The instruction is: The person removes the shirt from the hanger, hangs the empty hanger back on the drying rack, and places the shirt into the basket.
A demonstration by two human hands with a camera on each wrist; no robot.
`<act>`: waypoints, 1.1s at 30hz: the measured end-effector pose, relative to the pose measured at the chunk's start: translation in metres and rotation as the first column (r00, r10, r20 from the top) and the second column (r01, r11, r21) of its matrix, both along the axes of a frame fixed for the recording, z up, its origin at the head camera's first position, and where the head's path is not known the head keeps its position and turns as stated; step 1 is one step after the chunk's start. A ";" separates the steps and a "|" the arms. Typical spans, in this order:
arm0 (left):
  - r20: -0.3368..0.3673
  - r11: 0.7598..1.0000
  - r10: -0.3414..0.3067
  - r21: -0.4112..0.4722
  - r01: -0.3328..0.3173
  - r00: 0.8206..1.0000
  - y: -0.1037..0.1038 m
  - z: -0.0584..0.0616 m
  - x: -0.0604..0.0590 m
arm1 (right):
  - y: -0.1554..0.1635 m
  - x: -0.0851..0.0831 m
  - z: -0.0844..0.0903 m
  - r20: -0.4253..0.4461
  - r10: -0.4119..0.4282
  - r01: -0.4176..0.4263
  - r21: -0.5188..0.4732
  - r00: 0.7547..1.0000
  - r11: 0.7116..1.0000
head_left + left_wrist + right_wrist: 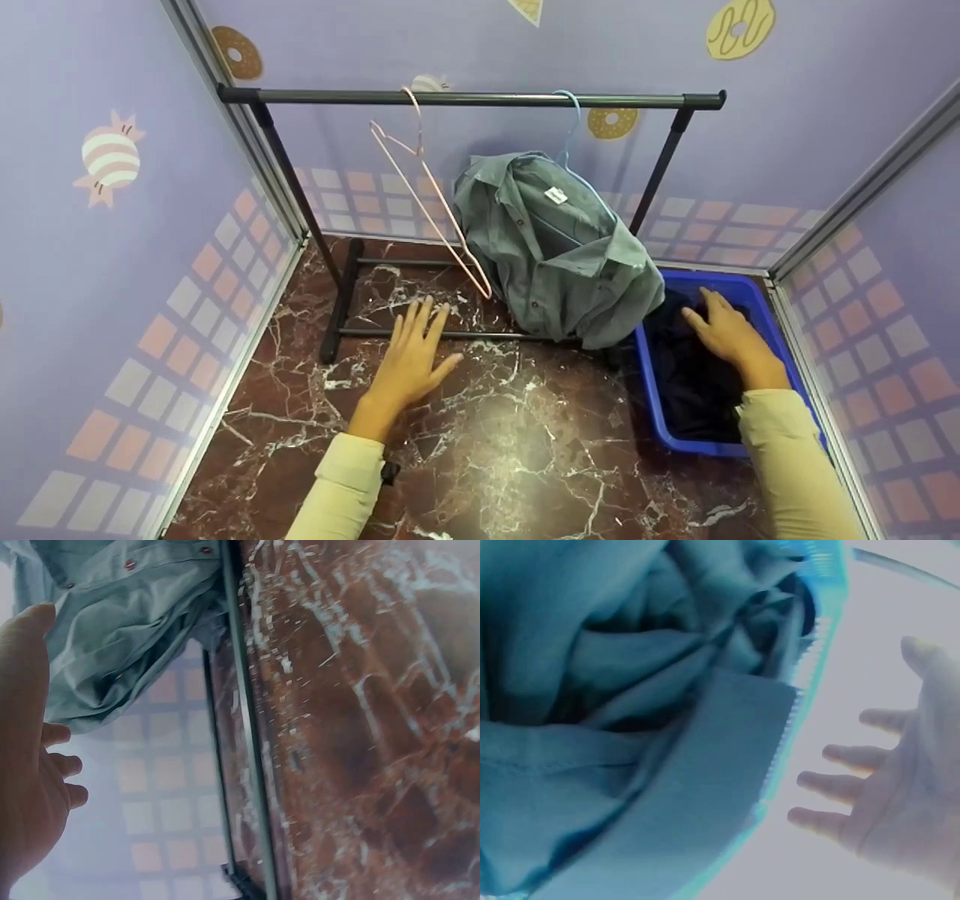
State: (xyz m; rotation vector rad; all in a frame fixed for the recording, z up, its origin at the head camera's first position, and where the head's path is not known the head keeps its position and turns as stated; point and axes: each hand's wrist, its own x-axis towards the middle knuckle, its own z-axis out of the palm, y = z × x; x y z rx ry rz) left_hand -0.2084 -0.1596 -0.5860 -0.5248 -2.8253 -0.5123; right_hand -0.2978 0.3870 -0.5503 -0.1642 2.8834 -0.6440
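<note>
Right hand spread flat, fingers straight and slightly apart, palm down over dark clothes piled inside a blue plastic bin; holding nothing, contact with the cloth impossible to judge from above. In the right wrist view, same hand open with fingers extended, folds of fabric close beside it. Bin parked on the floor at the right wall of the booth, tight against the right foot of the clothes rack.

Left hand likewise open, fingers straight and fanned, thumb out to the side, hovering above the marble floor just short of the rack's lower front bar; gripping nothing. In the left wrist view, palm seen edge-on with relaxed fingers, the hem of the grey-green shirt just beyond the fingertips.

Between the two hands, grey-green shirt hanging crumpled from a light blue hanger hooked near the right end of the top rail, its lower folds sagging to the base bar and brushing the bin's left rim. Left of the shirt, bare pink wire hanger hooked near the middle of the rail, tilted, its lower corner close to the shirt. Pale yellow sleeves on both arms. Lilac walls with sweets and doughnut prints closing in on three sides.
</note>
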 end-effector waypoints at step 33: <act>-0.365 0.989 -0.131 0.022 0.149 0.922 0.014 0.138 -0.012 | -0.096 0.037 0.112 -0.519 0.082 -0.209 -0.191 0.851 0.959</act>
